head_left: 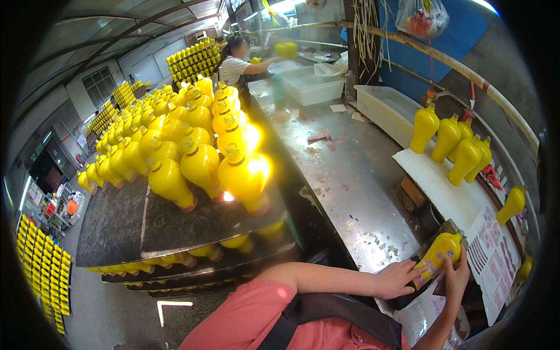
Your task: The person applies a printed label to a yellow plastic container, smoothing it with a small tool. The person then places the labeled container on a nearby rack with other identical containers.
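Observation:
A glossy yellow vase-shaped bottle [438, 252] lies tilted on its side at the bench edge, its narrow neck pointing away to the upper right. Small bluish floral patterns show on its side. My left hand [398, 280] grips its lower end, fingertips pressed against the base. Along the near side, my right hand [457, 273] wraps round the body just below the shoulder. A dark support [448, 227] shows behind the neck. Beside the bottle lies a white sheet of printed patterns [494, 256]. Part of a clear plastic sheet [429, 312] shows below my hands.
Several yellow bottles [465, 158] stand on a white board [429, 178] at the right; another stands on the printed sheet. The metal bench [356, 192] carries paper scraps. On the left, stacked dark boards [116, 233] bear many bottles. A co-worker [234, 65] works at the far end near white tubs [312, 87].

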